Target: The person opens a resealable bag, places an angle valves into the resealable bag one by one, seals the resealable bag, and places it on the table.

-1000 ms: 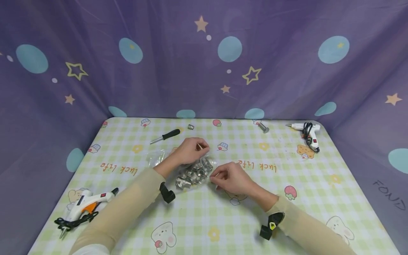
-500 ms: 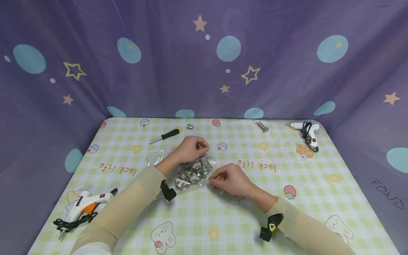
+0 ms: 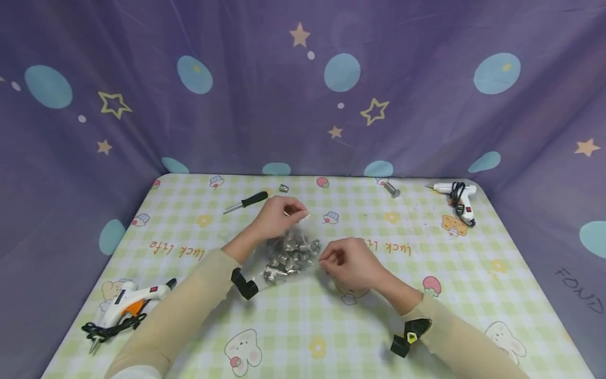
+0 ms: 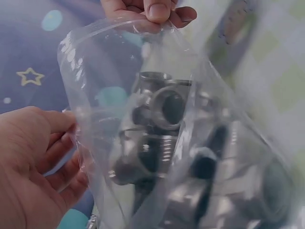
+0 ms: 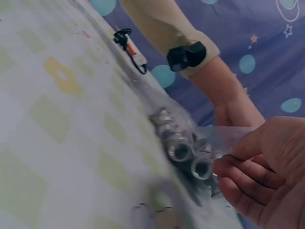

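A clear plastic zip bag [image 3: 306,231] full of shiny metal pipe fittings [image 3: 290,259] is between my two hands, partly raised off the table. My left hand [image 3: 276,218] pinches one corner of its top edge. With thumb and fingertips, my right hand [image 3: 352,263] pinches the opposite side of that edge. Close up in the left wrist view, the fittings [image 4: 167,109] show round threaded openings through the film, and the left hand [image 4: 38,162] grips the bag's left edge. The right wrist view shows the film stretched to the right hand [image 5: 267,176].
Behind the left hand lie a screwdriver [image 3: 246,202] and a small metal fitting [image 3: 283,188]. A bolt [image 3: 391,190] and a white glue gun [image 3: 456,200] are at the back right. Another glue gun [image 3: 130,305] with a wound cord lies at front left.
My left hand has moved slightly up and away, drawing the bag's edge higher. The right hand has shifted a little to the right, and the fittings have shifted with the bag.
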{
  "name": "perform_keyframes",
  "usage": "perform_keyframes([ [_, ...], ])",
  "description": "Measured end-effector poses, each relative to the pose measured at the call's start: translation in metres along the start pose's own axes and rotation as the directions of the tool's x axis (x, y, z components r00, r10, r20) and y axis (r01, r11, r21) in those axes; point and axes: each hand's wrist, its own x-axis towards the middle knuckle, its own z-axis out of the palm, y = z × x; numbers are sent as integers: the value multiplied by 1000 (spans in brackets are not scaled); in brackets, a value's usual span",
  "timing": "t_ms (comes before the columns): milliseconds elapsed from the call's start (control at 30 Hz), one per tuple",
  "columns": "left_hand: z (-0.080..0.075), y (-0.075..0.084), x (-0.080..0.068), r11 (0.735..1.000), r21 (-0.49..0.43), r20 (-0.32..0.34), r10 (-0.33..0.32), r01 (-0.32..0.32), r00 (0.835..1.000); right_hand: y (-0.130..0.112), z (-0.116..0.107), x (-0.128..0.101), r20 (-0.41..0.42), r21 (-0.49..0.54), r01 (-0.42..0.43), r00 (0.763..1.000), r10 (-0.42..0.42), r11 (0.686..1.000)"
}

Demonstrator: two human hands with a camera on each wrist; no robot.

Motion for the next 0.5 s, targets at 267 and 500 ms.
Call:
perform_keyframes([
  [267, -24, 14, -10, 962, -271, -176, -86, 36, 981, -13, -34, -8, -125, -154, 85, 987, -105, 984],
  [500, -44, 34, -21, 885, -458, -313, -66, -89, 948, -31, -68, -14, -252, -320, 189, 928, -276, 928],
])
